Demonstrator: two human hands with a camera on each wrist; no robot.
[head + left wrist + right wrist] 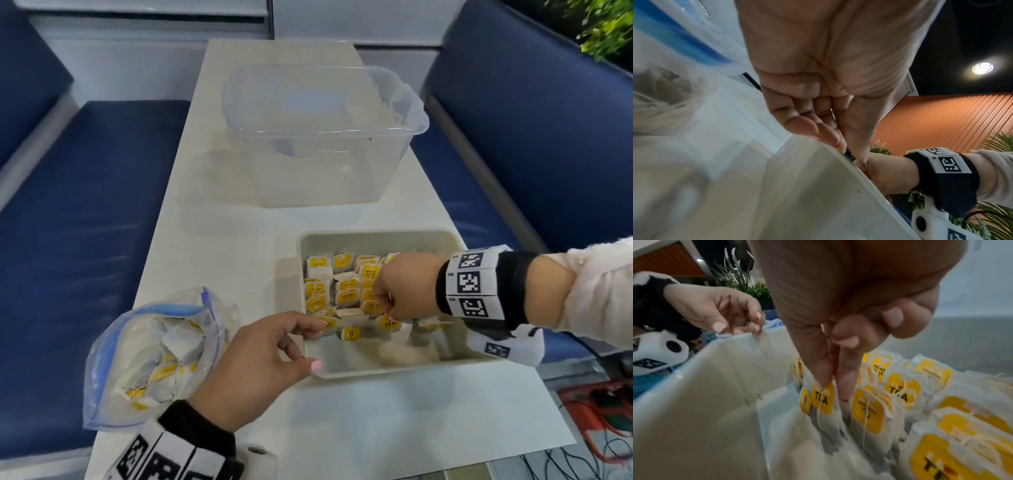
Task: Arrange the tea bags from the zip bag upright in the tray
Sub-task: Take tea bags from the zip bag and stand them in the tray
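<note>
Setting: a booth with blue upholstered benches on both sides of a long white desk (239,219); green plants show at the far right.
Clear bin: a large see-through plastic tub (322,133) stands at the far end of the desk, well apart from the work.
Tray: a shallow grey tray (376,370) sits near the right edge of the desk. Its far half is packed with tea bags (346,291) bearing yellow tags, most standing; its near half is bare.
Zip bag: a clear zip bag (150,356) with a blue seal lies open at the near left, just beside the tray, with more tea bags inside.
Left hand: the left hand (253,370) reaches over the tray's left wall, its grip apparently pinching at a string and tag in the front row; fingertips (756,321) hover at the rim.
Right hand: the right hand (407,291) is inside the tray, its grip grasping the top of one tea bag (824,402) between thumb and forefinger, setting it upright at the front of the rows.
Risk: the front row has nothing bracing it on the near side, so bags could flop forward on release. Loose strings could also snag fingers and drag neighbours over.
</note>
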